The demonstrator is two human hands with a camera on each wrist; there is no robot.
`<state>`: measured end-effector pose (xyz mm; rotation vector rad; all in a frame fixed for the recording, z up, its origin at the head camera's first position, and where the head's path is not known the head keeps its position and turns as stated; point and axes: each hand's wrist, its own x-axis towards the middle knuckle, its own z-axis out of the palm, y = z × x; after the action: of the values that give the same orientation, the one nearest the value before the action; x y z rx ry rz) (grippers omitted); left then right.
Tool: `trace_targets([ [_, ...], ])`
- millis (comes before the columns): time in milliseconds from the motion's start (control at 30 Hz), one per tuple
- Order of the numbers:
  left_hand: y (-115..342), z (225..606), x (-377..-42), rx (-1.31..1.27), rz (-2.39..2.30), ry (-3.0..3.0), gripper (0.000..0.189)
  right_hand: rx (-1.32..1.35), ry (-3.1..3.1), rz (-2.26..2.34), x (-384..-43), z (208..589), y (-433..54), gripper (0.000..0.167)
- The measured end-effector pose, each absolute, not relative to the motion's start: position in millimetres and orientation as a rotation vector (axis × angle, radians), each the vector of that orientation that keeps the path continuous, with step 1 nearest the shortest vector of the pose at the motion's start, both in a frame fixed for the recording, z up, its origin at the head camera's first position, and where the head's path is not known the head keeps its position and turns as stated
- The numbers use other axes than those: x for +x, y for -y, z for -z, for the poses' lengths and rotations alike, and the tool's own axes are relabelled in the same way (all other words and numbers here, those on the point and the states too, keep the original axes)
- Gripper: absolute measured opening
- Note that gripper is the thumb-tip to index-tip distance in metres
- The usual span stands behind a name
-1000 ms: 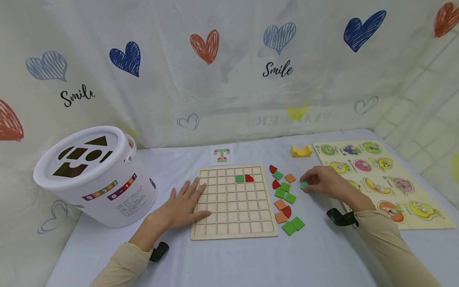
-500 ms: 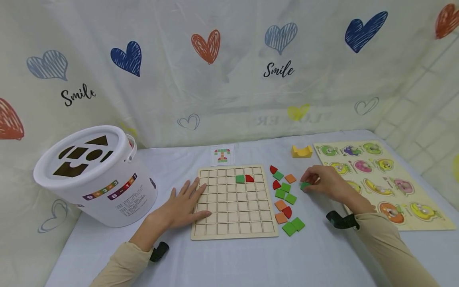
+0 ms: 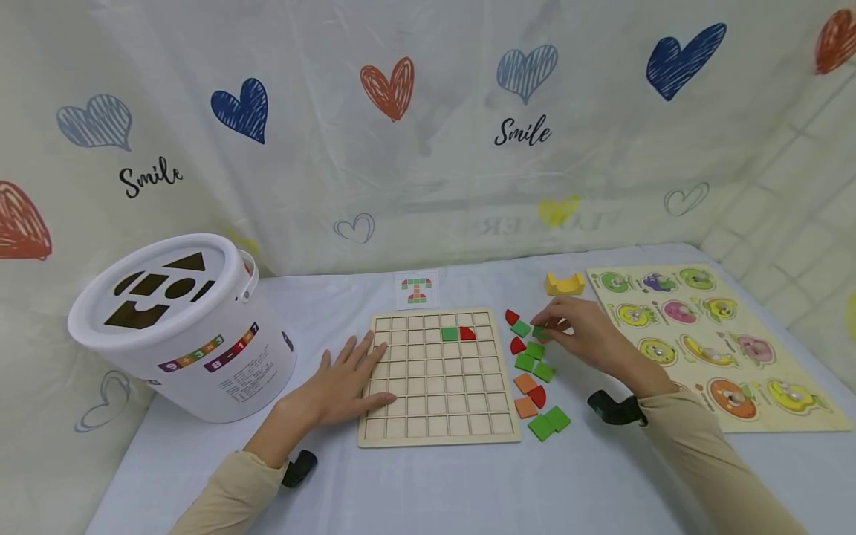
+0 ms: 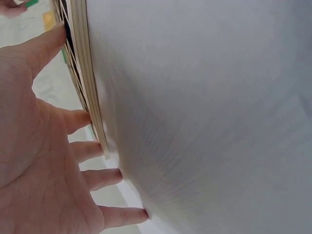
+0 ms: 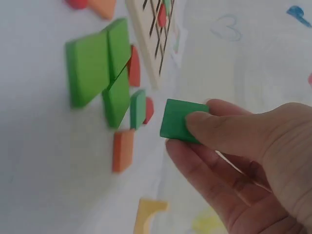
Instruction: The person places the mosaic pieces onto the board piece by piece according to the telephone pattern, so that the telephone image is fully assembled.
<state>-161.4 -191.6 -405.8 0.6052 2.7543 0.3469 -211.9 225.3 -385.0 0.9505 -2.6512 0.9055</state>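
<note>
My right hand [image 3: 585, 331] pinches a green square tile [image 5: 178, 119] between thumb and fingers, over the loose pieces to the right of the wooden grid board [image 3: 435, 386]. In the right wrist view the thumb lies across the tile's face. Spread fingers of my left hand [image 3: 344, 383] rest on the board's left edge, thumb and fingertips at its rim, as the left wrist view also shows. On the board, a green square [image 3: 450, 334] sits beside a red quarter-circle [image 3: 467, 334] in the upper rows.
Loose green squares [image 3: 543, 423], orange squares [image 3: 524, 407] and red quarter-circles [image 3: 518, 345] lie right of the board. A pattern card [image 3: 416, 290] lies behind it. A white bucket [image 3: 180, 334] stands at left, a yellow block [image 3: 565, 284] and fruit puzzle board [image 3: 715, 386] at right.
My right hand has lifted the green tile from the table and moved it left and a little away, over the loose pieces. The left hand stays on the board.
</note>
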Motion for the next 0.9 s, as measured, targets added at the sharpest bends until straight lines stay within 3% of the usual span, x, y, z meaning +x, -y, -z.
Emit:
trace_targets([
  [567,189,410,-163,0.604,-0.336,-2.745,0.092,1.351,2.498,-1.074,-220,379,-129,0.024],
  [900,191,409,-162,0.594,-0.323,-2.758,0.091,1.359,2.575,-1.078,-224,383,-98,0.019],
])
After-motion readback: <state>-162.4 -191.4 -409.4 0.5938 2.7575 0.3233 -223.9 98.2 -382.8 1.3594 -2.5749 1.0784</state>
